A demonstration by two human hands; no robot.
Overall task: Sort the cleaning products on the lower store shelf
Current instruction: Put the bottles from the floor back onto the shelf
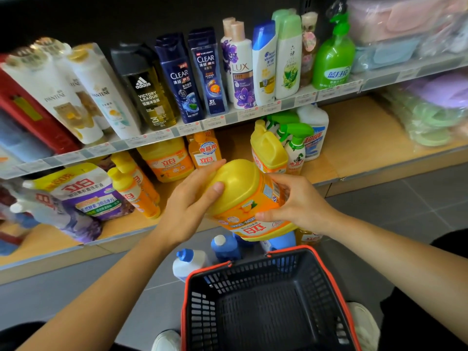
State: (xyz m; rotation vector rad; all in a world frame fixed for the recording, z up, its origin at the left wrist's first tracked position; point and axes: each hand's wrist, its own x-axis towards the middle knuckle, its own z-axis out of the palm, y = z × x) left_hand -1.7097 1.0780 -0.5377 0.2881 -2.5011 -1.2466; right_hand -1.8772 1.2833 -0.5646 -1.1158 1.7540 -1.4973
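Large yellow plastic detergent jug with an orange printed label (243,196): held in the air, tilted, just in front of the front edge of the lower wooden shelf (354,138) and above the basket. The label print reads inverted and the cap is not visible.

Left hand (187,203) wraps the rounded yellow end, thumb on top. Right hand (298,203) grasps the labelled side, fingers curled round it.

Risks, as judged:
- Smooth, glossy plastic and a domed end could let the jug slip out of the grip.
- If the cap is loose, the tilt could cause a leak.
- Setting it down could knock over the yellow handled jug (268,148) or the green-triggered spray bottle (295,145), which stand touching near the shelf's front edge.

Below: rigid black mesh plastic basket with a red rim (253,272). Blue-capped white bottles (187,264) stand on the grey tiled floor.
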